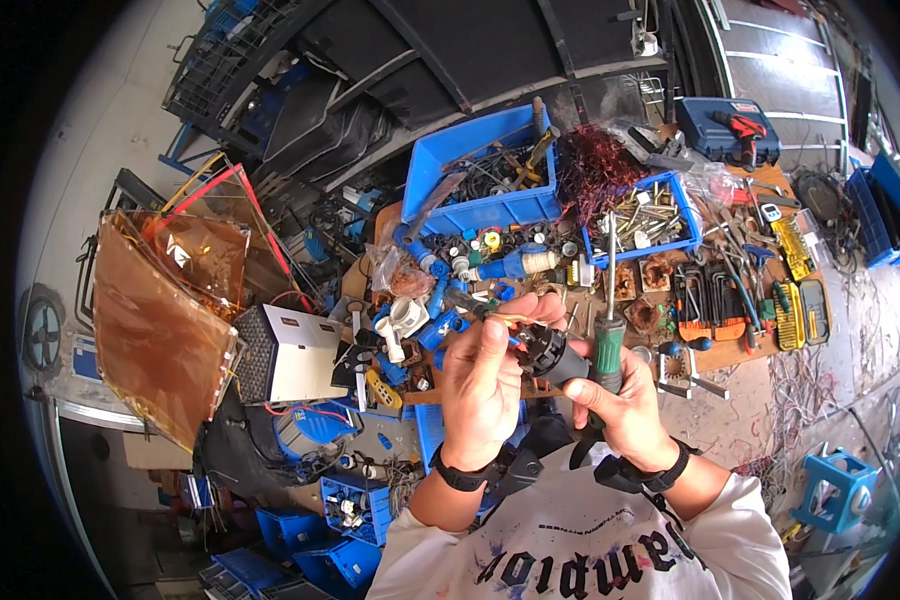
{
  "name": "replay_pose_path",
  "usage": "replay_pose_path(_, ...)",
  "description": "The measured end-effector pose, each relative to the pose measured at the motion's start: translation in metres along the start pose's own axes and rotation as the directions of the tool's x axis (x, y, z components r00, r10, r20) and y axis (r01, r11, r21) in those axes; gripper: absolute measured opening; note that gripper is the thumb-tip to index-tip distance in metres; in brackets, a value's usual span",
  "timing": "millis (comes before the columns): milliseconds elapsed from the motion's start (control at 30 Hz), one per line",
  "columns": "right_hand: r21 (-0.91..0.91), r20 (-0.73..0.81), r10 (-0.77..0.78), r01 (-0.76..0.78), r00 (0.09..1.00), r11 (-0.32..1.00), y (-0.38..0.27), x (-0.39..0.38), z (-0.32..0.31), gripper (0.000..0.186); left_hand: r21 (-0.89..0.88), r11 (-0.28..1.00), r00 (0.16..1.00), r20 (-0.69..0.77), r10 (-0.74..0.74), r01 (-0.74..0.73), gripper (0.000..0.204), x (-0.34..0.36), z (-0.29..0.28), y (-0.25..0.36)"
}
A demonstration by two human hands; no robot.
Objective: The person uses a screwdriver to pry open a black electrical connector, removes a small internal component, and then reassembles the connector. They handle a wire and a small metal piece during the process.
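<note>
My left hand (480, 390) has its fingers curled around the wired end of a black cylindrical part (548, 355), with thin yellowish and orange wires (516, 322) at the fingertips. My right hand (625, 415) grips the part's other end with the thumb and also holds a screwdriver (607, 350) with a green handle, its long metal shaft pointing up and away from me. Behind my hands are blue plastic fittings (448, 325) and white pipe pieces (405, 315) on the wooden bench.
A blue bin of tools (480, 210), a bolt tray (640, 240), red tangled shavings (600, 160), hex-key sets (710, 315) and a red drill (745, 135) crowd the wooden bench (755, 355). A white box (300, 355) and brown sheets (160, 330) are left; blue crates (355, 505) sit low.
</note>
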State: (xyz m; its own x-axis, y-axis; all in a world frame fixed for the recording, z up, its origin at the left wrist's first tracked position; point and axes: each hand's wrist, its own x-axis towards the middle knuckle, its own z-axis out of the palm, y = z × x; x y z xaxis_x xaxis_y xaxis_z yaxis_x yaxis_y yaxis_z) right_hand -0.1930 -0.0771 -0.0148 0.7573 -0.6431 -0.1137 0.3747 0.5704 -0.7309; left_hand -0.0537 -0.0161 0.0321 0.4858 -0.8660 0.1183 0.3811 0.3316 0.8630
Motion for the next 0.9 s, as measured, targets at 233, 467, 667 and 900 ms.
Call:
replay_pose_path(233,-0.017,-0.012,-0.012,0.011,1.000,1.000,-0.0022,-0.0016,0.0011,0.044,0.275,0.944,0.982,-0.007,0.189,-0.179,0.036,-0.0020,0.0013,-0.0039)
replay_pose_path(467,-0.017,0.002,-0.036,0.036,0.999,0.999,-0.0010,0.0002,0.0012,0.043,0.264,0.953,0.982,-0.070,0.174,-0.150,0.037,-0.0024,0.0045,-0.0026)
replay_pose_path(667,0.009,0.030,-0.010,0.010,1.000,1.000,-0.0016,0.0004,-0.0017,0.041,0.299,0.945,0.988,-0.030,0.149,-0.134,0.038,-0.0030,0.0014,-0.0023)
replay_pose_path(900,0.112,0.076,0.026,-0.035,0.997,0.993,-0.0048,0.0029,-0.0054,0.039,0.233,0.970,0.997,0.052,0.063,-0.074,0.040,-0.0015,0.0017,0.0038)
